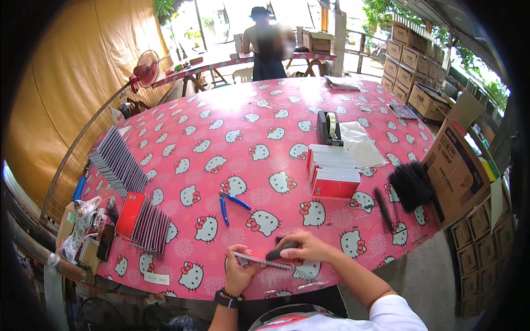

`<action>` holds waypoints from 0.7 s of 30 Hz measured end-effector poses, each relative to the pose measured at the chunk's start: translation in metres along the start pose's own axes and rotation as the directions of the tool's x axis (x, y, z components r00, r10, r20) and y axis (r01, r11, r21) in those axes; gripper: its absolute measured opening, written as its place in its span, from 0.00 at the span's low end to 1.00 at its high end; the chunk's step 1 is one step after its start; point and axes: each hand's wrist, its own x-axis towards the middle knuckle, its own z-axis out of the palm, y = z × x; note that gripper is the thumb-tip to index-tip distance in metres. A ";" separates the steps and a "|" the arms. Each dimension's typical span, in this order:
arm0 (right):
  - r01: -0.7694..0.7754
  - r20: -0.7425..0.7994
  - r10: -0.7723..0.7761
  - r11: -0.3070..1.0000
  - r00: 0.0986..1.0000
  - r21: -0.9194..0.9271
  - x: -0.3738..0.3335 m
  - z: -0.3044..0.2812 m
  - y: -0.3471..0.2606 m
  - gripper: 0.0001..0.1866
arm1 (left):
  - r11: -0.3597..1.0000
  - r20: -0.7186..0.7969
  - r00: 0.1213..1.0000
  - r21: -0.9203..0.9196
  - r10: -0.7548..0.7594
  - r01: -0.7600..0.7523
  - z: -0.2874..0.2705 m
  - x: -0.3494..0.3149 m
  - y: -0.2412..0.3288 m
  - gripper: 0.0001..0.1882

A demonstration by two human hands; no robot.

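At the table's near edge my left hand (238, 274) pinches a small notebook (248, 257), its spine edge turned upward. A spiral coil (276, 264) runs along that edge, and its loose end reaches out to the right. My right hand (305, 247) is closed round a black hand tool (274, 255), held against or just above the coil; its exact kind does not show. Blue-handled cutting pliers (234, 202) lie spread on the table beyond my hands.
Bound notebooks (118, 160) and red-covered ones (144, 222) stand stacked at left, beside a box of odds and ends (88, 234). Unbound red booklets (334, 174), a tape dispenser (329, 128), black coils (411, 186) and a carton (457, 175) are at right. A person stands far off.
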 end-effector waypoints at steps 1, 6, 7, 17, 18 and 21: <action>-0.055 -0.046 0.049 0.987 0.998 -0.152 0.004 -0.004 0.001 0.22 | 1.000 0.019 1.000 0.020 0.019 -0.020 -0.003 0.000 -0.005 0.35; 0.066 0.116 -0.077 0.993 0.990 0.099 0.007 0.000 -0.015 0.20 | 0.985 0.110 0.982 0.069 0.153 -0.161 -0.012 0.007 -0.021 0.30; 0.002 0.103 -0.019 0.987 0.994 0.158 0.011 -0.004 -0.012 0.20 | 0.985 0.109 0.983 0.070 0.148 -0.156 -0.011 0.005 -0.020 0.30; -0.009 0.052 -0.005 0.961 0.999 0.277 0.026 0.008 -0.010 0.19 | 0.967 0.110 0.985 0.205 0.132 -0.152 -0.007 0.006 -0.009 0.29; 0.000 0.090 -0.017 0.983 0.996 0.182 0.028 0.010 -0.020 0.20 | 0.966 0.110 0.985 0.208 0.131 -0.152 -0.007 0.007 -0.007 0.29; -0.008 0.009 0.009 0.997 1.000 -0.079 0.038 0.011 -0.012 0.21 | 0.964 0.093 0.988 0.227 0.123 -0.141 -0.006 0.002 0.002 0.29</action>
